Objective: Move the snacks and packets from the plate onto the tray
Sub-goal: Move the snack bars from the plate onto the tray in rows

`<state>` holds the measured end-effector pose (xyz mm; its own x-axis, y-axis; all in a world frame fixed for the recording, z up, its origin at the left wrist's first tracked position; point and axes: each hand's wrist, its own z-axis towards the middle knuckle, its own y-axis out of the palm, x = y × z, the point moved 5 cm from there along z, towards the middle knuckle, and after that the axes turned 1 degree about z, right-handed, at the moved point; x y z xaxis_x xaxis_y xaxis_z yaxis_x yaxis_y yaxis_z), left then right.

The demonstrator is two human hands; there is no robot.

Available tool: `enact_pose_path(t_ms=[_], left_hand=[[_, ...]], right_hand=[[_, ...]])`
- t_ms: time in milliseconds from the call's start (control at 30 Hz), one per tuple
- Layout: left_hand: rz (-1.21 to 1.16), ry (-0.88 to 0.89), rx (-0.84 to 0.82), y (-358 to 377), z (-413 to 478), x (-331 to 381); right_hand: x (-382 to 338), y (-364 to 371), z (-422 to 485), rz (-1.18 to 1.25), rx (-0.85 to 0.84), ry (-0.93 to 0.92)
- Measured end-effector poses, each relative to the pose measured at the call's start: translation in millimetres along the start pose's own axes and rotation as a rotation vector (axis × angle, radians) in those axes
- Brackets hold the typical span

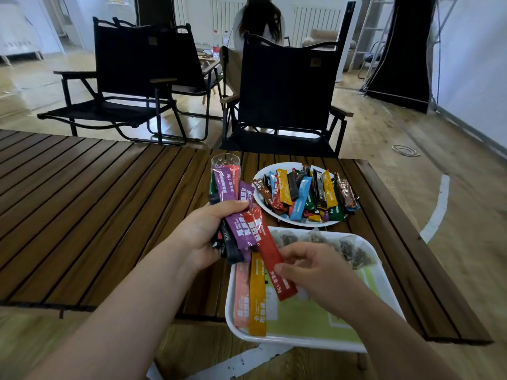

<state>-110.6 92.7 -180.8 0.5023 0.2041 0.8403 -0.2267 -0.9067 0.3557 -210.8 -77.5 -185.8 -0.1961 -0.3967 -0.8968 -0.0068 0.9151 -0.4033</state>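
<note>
The red packet [270, 256] lies slanted over the far left part of the tray [301, 342]. Its lower end is pinched between the thumb and fingers of the right hand [318, 275], and its upper end reaches up to the left hand [203, 234]. Whether the packet touches the tray cannot be told.

The left hand is curled around a bundle of packets [238, 215], mostly purple and black ones, and holds it above the table just to the left of the tray.

On the tray, under the red packet, a pink packet [242, 294] and an orange packet [257, 297] lie side by side along the left edge. Some clear tea bags [354, 250] lie along the far edge.

Just behind the tray stands the white plate [267, 171], with a pile of packets [304, 193] in many colours on it. A clear glass [225, 161] stands left of the plate, partly hidden by the bundle.

All this is on a table [96, 215] of dark wooden slats. Black folding chairs [285, 91] stand beyond it.
</note>
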Motion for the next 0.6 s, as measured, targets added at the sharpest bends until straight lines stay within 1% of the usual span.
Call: enact_pose_path(t_ms=[67,133,267,300,367,433,500,600], left_hand=[[0.017,0.005,0.011,-0.9,-0.5,1.4],[0.007,0.017,0.032,-4.5,-0.4,4.1],[-0.036,0.029,0.062,-11.4,0.2,8.4],[-0.040,0.027,0.069,-12.3,0.1,8.4],[-0.042,0.021,0.069,-12.6,0.1,7.4],[-0.037,0.014,0.055,-11.1,0.1,5.6],[-0.020,0.006,0.038,-9.1,0.8,2.9],[0.018,0.005,0.016,-7.5,1.8,-0.7]], right_hand=[[1.8,-2.0,1.2,-0.077,0.002,0.034],[5.1,-9.9,1.9,-0.053,0.021,0.072],[10.5,-36.0,2.6,-0.211,0.060,0.037],[12.1,-40.6,2.7,-0.175,0.059,0.041],[15.4,-44.0,3.9,0.008,0.033,0.080],[20.1,-43.0,6.8,0.140,0.052,0.139],[28.2,-37.3,11.9,0.108,0.059,0.215],[39.9,-16.4,20.3,-0.014,-0.014,0.314]])
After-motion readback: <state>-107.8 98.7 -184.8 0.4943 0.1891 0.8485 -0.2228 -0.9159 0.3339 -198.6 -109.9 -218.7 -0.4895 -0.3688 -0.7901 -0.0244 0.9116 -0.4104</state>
